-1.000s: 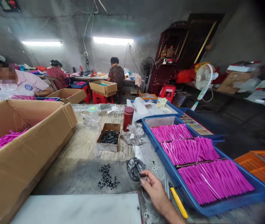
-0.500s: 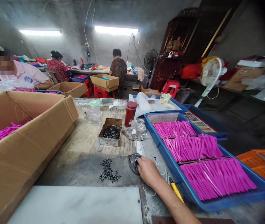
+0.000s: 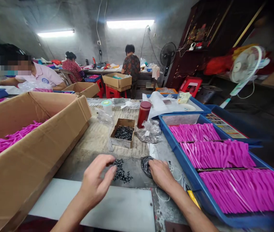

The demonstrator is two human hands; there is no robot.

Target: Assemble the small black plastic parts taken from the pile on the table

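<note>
My right hand (image 3: 161,174) rests on the bench with its fingers curled onto a small crumpled dark plastic bag (image 3: 146,164). My left hand (image 3: 95,182) hovers with fingers spread and bent, its tips right at a loose pile of small black parts (image 3: 121,171). It holds nothing that I can see. Both hands lie just beyond a white slab (image 3: 117,207) at the bench's near edge.
A blue tray (image 3: 194,196) with rows of pink strips is at the right, a yellow-handled tool (image 3: 193,198) beside it. A big cardboard box (image 3: 35,151) with pink pieces stands left. Behind are a small box of black parts (image 3: 123,135), a red cup (image 3: 143,114), and people at far tables.
My left hand has come into view and reached the black pile. My right hand has moved forward onto the dark bag. The view has shifted to the left.
</note>
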